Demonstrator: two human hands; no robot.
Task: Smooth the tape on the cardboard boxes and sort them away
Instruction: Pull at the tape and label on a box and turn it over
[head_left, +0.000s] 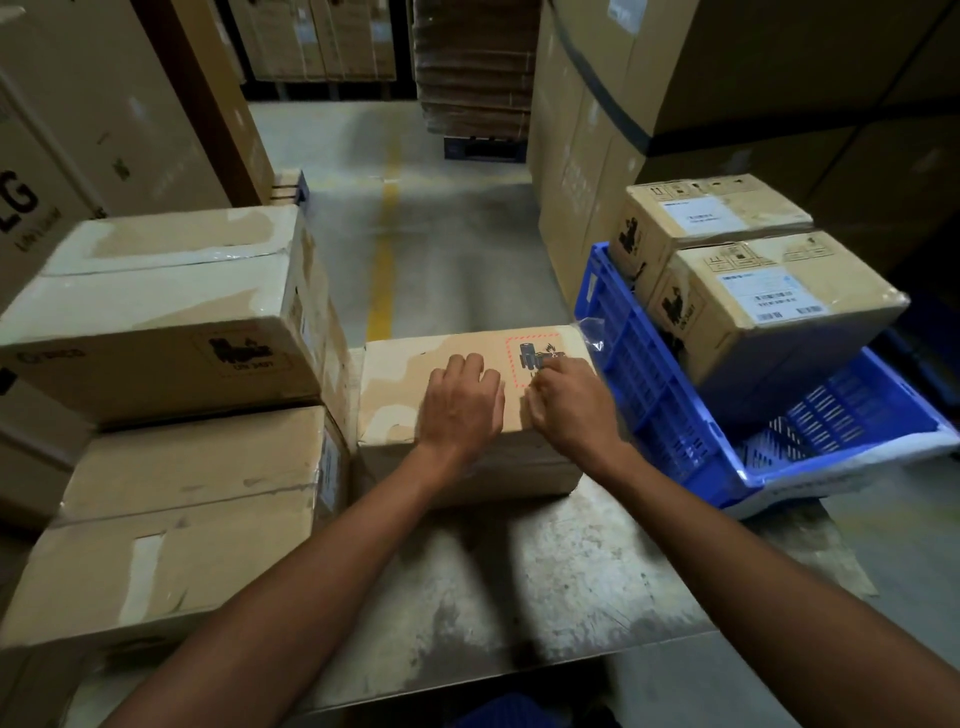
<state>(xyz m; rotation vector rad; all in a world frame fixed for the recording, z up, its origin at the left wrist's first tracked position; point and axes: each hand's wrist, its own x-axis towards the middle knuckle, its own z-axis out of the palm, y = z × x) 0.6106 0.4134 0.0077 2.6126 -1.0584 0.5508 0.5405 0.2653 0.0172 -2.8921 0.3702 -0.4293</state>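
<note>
Head view, items as you see them:

1. Cardboard box (400, 379): sits on the counter (545, 582) at its far edge, directly ahead of you. Its top carries a hazard label (530, 353) with a red dashed border near the right end. It lies just beside the left-hand stack and close to the crate on the right.
2. Tape (592, 332): a clear, crinkled strip stands loose off the box's far right corner.
3. Your left hand (462, 400): lies palm down on the box top with its fingers spread and only slightly bent, holding nothing.
4. Your right hand (569, 405): rests on the box top beside the left hand, at the near edge of the label. Its fingers are curled with the knuckles raised, and you cannot tell whether they pinch anything.
5. Left stack: an upper carton (156, 296), taped along its top seam, sits on a lower carton (182, 499), which has a pale tape patch on its near face.
6. Blue crate (660, 395): slatted plastic, tilted, with its near corner on the right end of the counter. It holds two labelled boxes, the nearer box (779, 312) in front of the farther box (711, 218), touching each other.
7. Surroundings: a concrete floor (457, 270) with a yellow line (384, 249) runs away from you, with tall cartons (727, 78) on both sides.
</note>
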